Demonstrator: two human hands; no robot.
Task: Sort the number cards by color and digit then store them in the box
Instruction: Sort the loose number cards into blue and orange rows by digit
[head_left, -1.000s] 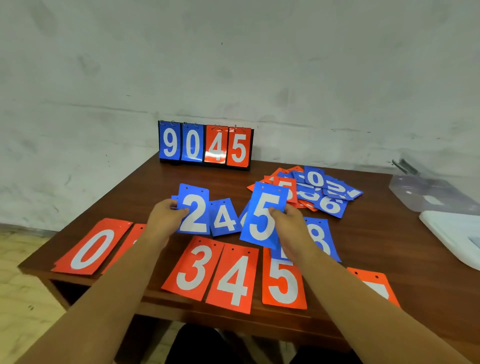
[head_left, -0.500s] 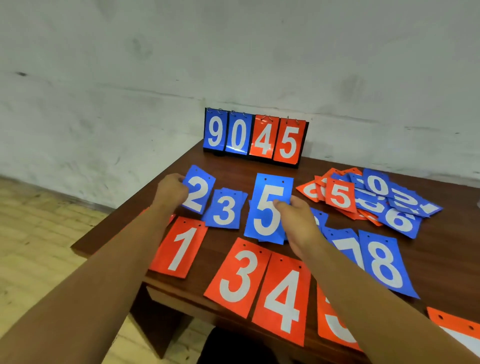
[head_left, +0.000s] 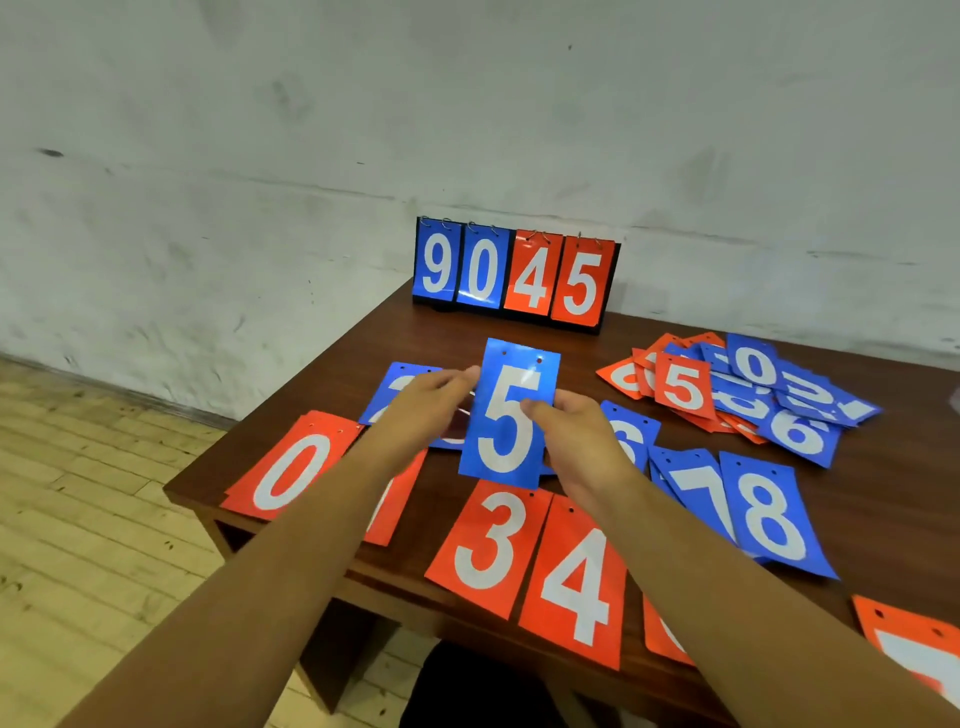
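Note:
My right hand is shut on a blue 5 card, held tilted up above the wooden table. The fingertips of my left hand reach that card's left edge; blur hides whether they grip it. A blue 2 card lies partly hidden behind my left hand. In the blue row to the right lie 6, 7 and 8. The red row in front shows 0, a 1 under my left arm, 3 and 4.
An unsorted pile of red and blue cards lies at the back right. A flip scoreboard reading 9045 stands against the wall. Another red card lies at the lower right. The table's left edge drops to a plank floor. No box is in view.
My left hand has left the blue 2 card and moved right to the blue 5 card's edge. The right hand has lifted the 5 a little. The view has swung left.

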